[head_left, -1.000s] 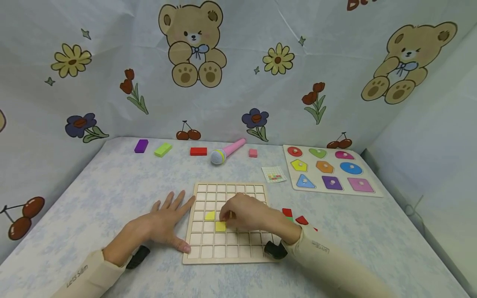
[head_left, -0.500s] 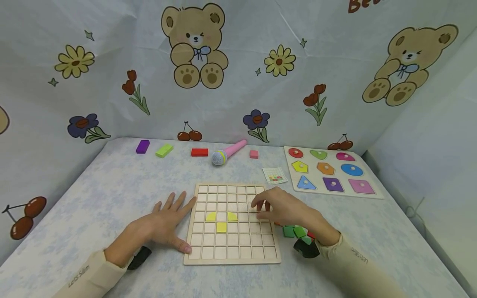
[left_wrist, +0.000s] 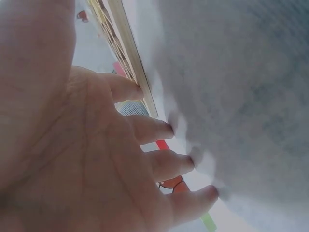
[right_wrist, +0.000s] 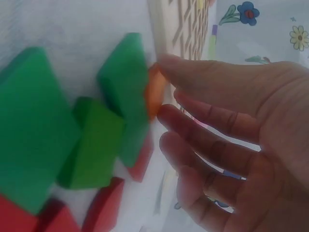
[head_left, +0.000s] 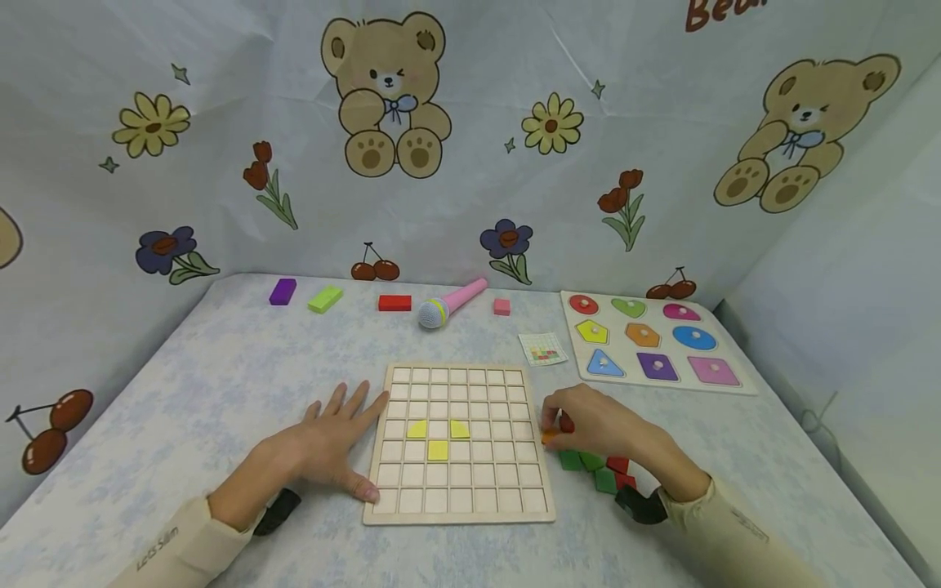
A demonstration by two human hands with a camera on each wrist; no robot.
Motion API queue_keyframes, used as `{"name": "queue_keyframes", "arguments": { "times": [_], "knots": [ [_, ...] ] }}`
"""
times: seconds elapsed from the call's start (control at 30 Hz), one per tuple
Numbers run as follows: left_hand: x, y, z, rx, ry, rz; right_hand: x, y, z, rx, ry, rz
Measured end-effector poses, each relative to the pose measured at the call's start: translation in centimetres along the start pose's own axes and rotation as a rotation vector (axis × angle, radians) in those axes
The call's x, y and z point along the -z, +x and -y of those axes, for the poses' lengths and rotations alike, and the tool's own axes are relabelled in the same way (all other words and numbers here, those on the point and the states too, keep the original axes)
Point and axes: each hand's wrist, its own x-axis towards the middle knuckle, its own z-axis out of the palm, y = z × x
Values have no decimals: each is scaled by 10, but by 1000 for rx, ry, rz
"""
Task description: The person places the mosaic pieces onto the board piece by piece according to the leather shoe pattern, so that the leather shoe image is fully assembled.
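Note:
A wooden grid board (head_left: 459,516) lies flat on the table. Three yellow pieces sit in its cells, among them a square (head_left: 438,450) and a round-edged piece (head_left: 459,429). My left hand (head_left: 323,445) is spread at the board's left edge, its thumb and a fingertip touching the frame. To the right of the board, my right hand (head_left: 595,420) pinches a small orange block (right_wrist: 155,92) between thumb and finger. Close by lie several green blocks (right_wrist: 36,130) and red blocks (right_wrist: 104,205), partly hidden in the head view by that hand.
Behind the board are a pattern card (head_left: 542,349), a pink toy microphone (head_left: 452,304) and a knobbed shape puzzle (head_left: 650,339). Purple (head_left: 283,291), light green (head_left: 326,299), red (head_left: 394,303) and pink (head_left: 501,307) blocks line the back edge.
My right hand has moved from the board's middle to the pile at its right and taken hold of the orange block. The round-edged yellow piece is left in its cell. The left hand stays put.

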Motion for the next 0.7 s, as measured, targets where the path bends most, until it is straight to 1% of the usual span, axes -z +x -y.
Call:
{"name": "queue_keyframes", "arguments": {
  "times": [0.2,0.43,0.57,0.7],
  "knots": [
    [0,-1,0,-4,1,-2,-3,-4,-5,-3,-33,-13],
    [0,-1,-1,-2,-3,-8,-4,-3,-7,-6,-53,-12],
    [0,-1,-1,-3,-6,-3,-1,-1,-1,-5,-102,-8],
    [0,-2,-1,-1,-7,-4,4,7,12,-5,-145,-19]
  ]
}}
